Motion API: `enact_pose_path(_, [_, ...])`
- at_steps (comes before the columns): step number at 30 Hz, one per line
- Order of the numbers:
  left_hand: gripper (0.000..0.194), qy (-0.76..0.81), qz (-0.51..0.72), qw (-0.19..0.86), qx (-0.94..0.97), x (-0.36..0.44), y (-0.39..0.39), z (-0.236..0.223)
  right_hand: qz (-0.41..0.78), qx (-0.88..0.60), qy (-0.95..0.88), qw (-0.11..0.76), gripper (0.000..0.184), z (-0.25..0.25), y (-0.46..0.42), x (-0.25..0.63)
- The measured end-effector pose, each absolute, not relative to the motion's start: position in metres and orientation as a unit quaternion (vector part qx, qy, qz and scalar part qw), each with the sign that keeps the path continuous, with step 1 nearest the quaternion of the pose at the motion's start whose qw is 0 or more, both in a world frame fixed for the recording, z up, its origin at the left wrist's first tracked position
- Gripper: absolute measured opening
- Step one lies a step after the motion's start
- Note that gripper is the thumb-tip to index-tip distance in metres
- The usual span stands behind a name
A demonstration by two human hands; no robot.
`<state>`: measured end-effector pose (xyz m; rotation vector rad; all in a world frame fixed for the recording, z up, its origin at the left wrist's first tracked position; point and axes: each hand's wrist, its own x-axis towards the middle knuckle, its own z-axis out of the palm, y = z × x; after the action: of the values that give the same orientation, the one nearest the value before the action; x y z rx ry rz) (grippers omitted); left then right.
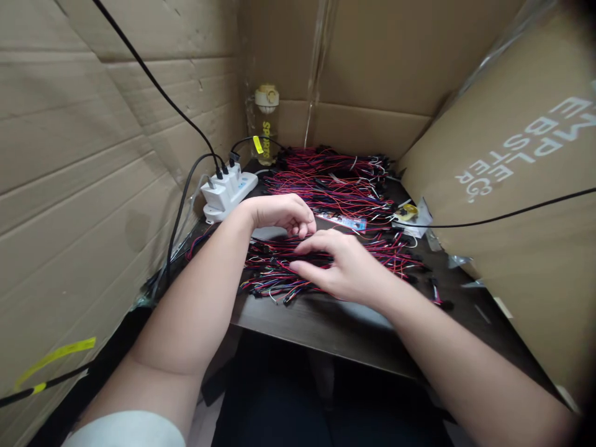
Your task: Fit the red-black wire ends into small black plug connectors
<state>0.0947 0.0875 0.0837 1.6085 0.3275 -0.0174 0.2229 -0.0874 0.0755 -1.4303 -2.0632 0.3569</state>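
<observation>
Both hands are over a near bundle of thin red and black wires (pixel 391 256) with dark connector ends, lying on a dark table. My left hand (pixel 285 213) hangs from a bent wrist above the bundle's far edge. Its fingers are curled in, and whatever may be in them is hidden. Close by on the right, my right hand (pixel 338 261) reaches over the middle of the bundle. Its thumb and forefinger are apart, with wires visible beneath the gap and nothing seen held. Behind the hands lies a larger heap of similar wires (pixel 326 180).
A white power strip (pixel 228 192) with plugged-in adapters stands at left, near a clear bottle (pixel 266 124) with a cream lid. A printed strip (pixel 344 221) lies between the wire bundles. Cardboard walls (pixel 503 155) enclose the table. A black cable (pixel 503 216) crosses at right.
</observation>
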Motion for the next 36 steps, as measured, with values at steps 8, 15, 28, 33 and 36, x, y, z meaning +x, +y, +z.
enact_pose_path(8, [0.017,0.152,0.059,0.677,0.718,0.096,0.083,0.084,0.212,-0.470,-0.719,0.466,0.006,0.063,-0.076,0.200])
enact_pose_path(15, [0.018,0.069,0.030,0.764,0.640,0.094,0.078,0.086,0.262,-0.432,-0.584,0.635,0.024,0.100,-0.086,0.220])
enact_pose_path(28, [0.026,0.036,-0.016,0.769,0.638,0.089,0.077,0.090,0.274,-0.450,-0.609,0.593,0.031,0.088,-0.080,0.231])
enact_pose_path(33, [0.036,0.046,-0.109,0.705,0.699,0.079,0.074,0.104,0.283,-0.465,-0.615,0.570,0.030,0.082,-0.079,0.230])
enact_pose_path(36, [0.035,0.082,-0.154,0.661,0.730,0.073,0.073,0.109,0.261,-0.479,-0.613,0.572,0.031,0.080,-0.078,0.228])
